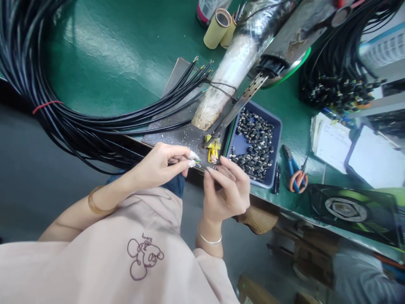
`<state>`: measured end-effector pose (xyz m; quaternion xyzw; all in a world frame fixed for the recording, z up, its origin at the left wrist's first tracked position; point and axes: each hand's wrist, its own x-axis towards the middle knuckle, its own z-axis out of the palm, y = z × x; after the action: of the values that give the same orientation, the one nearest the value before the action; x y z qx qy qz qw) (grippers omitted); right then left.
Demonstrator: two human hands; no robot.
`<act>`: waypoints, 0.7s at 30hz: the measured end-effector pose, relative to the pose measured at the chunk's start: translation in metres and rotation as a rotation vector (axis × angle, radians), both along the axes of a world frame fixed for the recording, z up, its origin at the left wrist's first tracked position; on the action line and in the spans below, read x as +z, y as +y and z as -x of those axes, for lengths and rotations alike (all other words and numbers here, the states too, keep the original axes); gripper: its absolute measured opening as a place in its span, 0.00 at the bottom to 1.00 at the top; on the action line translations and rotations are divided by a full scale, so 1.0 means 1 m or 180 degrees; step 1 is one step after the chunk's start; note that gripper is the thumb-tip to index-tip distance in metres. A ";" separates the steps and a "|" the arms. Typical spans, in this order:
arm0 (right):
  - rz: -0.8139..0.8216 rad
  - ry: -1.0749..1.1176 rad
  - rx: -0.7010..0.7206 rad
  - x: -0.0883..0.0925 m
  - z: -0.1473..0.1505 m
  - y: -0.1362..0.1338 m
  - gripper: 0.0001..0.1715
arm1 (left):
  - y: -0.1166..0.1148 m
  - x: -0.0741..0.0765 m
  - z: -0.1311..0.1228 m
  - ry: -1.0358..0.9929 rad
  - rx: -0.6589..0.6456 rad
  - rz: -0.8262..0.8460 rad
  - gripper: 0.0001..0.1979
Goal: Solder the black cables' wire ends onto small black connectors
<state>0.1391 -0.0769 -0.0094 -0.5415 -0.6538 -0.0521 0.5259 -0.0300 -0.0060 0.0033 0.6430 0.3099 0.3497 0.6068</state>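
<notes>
My left hand (161, 164) pinches the stripped end of a black cable, whose coloured wire ends (200, 165) stick out past my fingertips. My right hand (226, 190) is closed in a pinch against those same wire ends, right where the two hands meet. What sits under my right fingertips is too small to make out. A small yellow fixture (214, 148) stands on the grey metal plate (180, 135) just beyond my fingers. A thick bundle of black cables (95, 122) sweeps in from the left across the green bench (120, 55).
A blue tray (276, 139) holds several small black connector parts. Blue-handled pliers (295, 171) lie to its right, beside a fan (351, 209) and papers (329, 141). A wrapped machine arm (234, 71), cardboard rolls (218, 27) and more terminated cables (341, 88) stand at the back.
</notes>
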 end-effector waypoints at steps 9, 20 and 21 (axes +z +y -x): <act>0.0486 -0.0335 0.0166 0.006 0.003 0.002 0.10 | -0.004 -0.006 -0.007 0.0063 0.0155 -0.0041 0.06; -0.0338 0.0130 -0.0357 -0.002 -0.010 0.003 0.09 | -0.001 0.002 -0.015 0.0115 0.0316 0.0328 0.05; -0.0473 -0.0076 -0.0258 -0.002 -0.010 0.002 0.10 | 0.000 0.002 -0.015 0.0115 0.0317 0.0323 0.05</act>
<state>0.1494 -0.0745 -0.0113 -0.5263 -0.6319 -0.1282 0.5543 -0.0148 -0.0064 0.0058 0.6014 0.3697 0.3517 0.6148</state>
